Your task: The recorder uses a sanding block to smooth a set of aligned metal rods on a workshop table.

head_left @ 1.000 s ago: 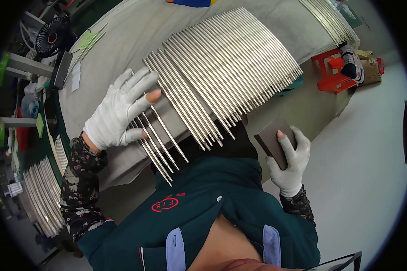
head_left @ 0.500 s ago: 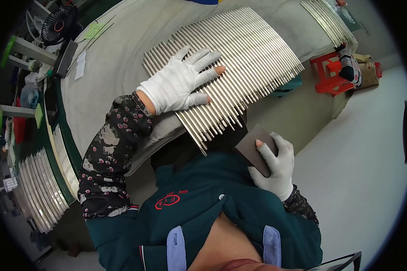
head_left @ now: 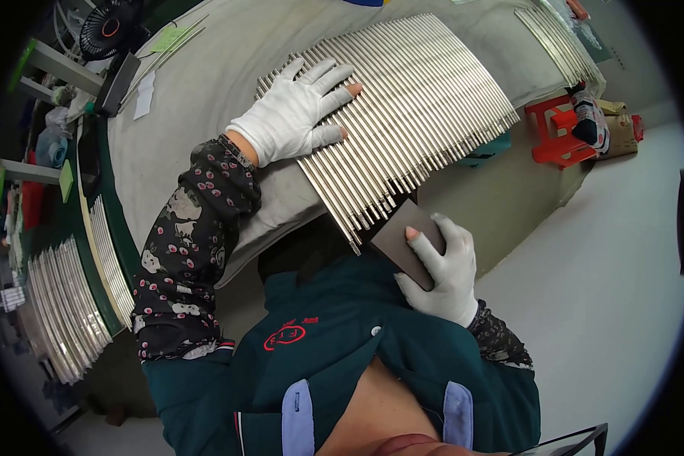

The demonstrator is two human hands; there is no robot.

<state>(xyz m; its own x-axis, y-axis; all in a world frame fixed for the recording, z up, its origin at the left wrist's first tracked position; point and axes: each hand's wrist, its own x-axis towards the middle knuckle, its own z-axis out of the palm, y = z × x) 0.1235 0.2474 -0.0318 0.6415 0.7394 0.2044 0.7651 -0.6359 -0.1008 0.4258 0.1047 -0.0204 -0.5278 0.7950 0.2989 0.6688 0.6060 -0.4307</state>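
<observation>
A wide row of shiny metal rods (head_left: pixel 425 83) lies side by side on the cloth-covered table, with the near ends sticking out past its edge. My left hand (head_left: pixel 292 110), in a white glove with some bare fingertips, rests flat on the left part of the row, fingers spread. In my right hand (head_left: pixel 448 273), gloved the same way, is a flat, dark grey-brown rectangular block (head_left: pixel 405 242), gripped between thumb and fingers. The block is close by the near rod ends; whether it touches them I cannot tell.
Grey cloth (head_left: pixel 182 99) covers the table. More rods lie at the far right (head_left: pixel 558 45) and in a stack at the left (head_left: pixel 68 308). A black fan (head_left: pixel 110 29) stands far left. Beyond the table's right edge is a red plastic stool (head_left: pixel 558 133).
My right hand has brought the block leftward and up, closer to the rod ends. My left hand has slid slightly away from me, and the left rods have shifted a little to the right.
</observation>
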